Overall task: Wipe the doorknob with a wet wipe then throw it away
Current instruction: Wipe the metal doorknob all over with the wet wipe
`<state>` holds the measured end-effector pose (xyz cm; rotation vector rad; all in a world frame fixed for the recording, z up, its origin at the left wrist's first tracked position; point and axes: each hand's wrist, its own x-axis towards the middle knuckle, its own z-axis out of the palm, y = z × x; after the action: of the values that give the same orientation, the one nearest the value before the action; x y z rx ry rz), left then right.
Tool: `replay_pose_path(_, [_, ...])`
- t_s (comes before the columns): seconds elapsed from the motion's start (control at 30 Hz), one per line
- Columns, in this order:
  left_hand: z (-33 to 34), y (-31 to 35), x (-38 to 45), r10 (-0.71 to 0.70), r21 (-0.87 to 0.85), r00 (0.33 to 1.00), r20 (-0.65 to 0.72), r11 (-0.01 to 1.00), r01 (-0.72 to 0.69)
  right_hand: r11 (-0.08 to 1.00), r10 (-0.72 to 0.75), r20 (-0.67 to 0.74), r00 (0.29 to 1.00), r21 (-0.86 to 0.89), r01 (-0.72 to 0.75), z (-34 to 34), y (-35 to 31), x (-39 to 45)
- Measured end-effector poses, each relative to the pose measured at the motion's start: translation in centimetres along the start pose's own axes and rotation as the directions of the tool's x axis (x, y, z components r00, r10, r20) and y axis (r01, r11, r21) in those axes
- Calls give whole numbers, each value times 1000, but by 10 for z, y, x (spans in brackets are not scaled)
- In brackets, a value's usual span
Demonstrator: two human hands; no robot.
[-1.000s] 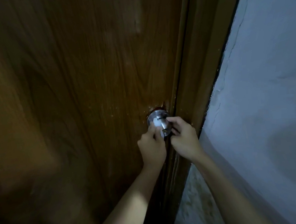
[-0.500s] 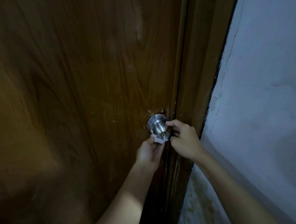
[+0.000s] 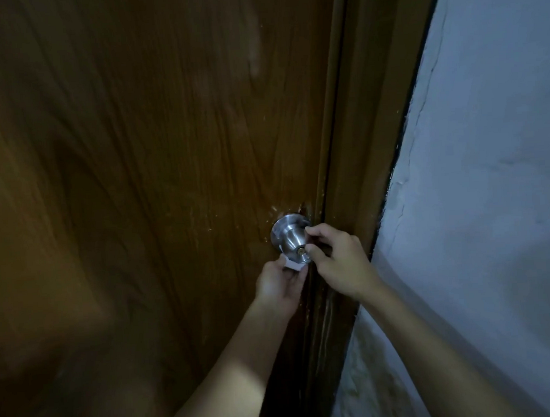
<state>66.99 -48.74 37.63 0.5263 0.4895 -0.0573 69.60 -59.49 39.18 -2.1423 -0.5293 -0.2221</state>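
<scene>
A round silver doorknob [image 3: 289,238] with a brass keyhole sticks out near the right edge of a dark brown wooden door [image 3: 155,170]. My left hand [image 3: 278,284] is below the knob and presses a small white wet wipe [image 3: 292,265] against its underside. My right hand [image 3: 338,261] grips the knob's right side with thumb and fingers. Most of the wipe is hidden in my left hand's fingers.
The brown door frame [image 3: 357,158] runs along the door's right edge. A pale, cracked plaster wall [image 3: 479,196] fills the right side. The light is dim.
My left hand has dropped from the knob's front face to beneath it, taking the wipe along. The knob's face is now uncovered. My right hand has stayed on the knob's right side.
</scene>
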Motion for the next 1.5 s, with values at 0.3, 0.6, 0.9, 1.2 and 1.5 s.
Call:
replay_pose_path(0.3, [8, -10, 2, -81, -218, 977, 198, 968, 125, 1000, -12, -37, 999, -2, 12, -2, 3, 2])
replay_pose_path(0.6, [-2, -16, -1, -155, -173, 980, 126, 969, 176, 980, 30, 88, 996, 194, -46, -7, 3, -10])
replay_pose_path(0.9, [10, -5, -8, -140, -55, 987, 74, 988, 144, 979, 41, 47, 998, 197, -49, -11, 2, -16])
replay_pose_path(1.2, [-13, 8, -22, 31, 306, 957, 289, 944, -123, 957, -290, -204, 935, -58, 284, 10, 0, -35])
replay_pose_path(1.5, [-15, 27, -30, 309, 659, 914, 261, 635, -403, 957, -278, -455, 846, -205, 205, 6, -9, -12])
